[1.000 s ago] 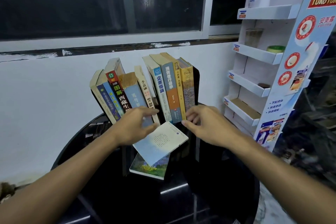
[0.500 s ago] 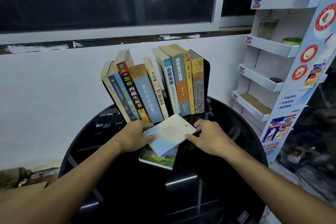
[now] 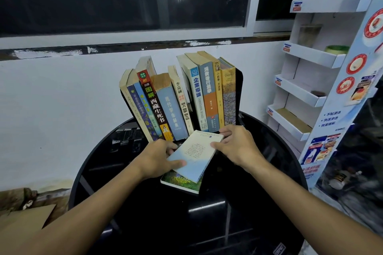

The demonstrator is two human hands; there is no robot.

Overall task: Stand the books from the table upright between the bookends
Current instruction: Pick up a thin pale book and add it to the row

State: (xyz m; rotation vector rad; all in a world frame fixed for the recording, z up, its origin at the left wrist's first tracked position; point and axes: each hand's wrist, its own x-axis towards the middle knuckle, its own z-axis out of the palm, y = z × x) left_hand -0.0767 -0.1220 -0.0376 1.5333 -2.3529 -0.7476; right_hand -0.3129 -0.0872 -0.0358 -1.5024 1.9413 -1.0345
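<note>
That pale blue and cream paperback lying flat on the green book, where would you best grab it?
By its two long edges, from both sides. The pale blue and cream paperback lies flat, askew on the green-covered book, leaving those edges exposed; the left hand and right hand pinch there, thumbs on top.

Left hand (image 3: 158, 159) and right hand (image 3: 237, 147) grip the pale book (image 3: 195, 154).

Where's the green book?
In the head view, the green book lies flat near the middle of the black table, under the pale blue book, just in front of the row of standing books.
</note>
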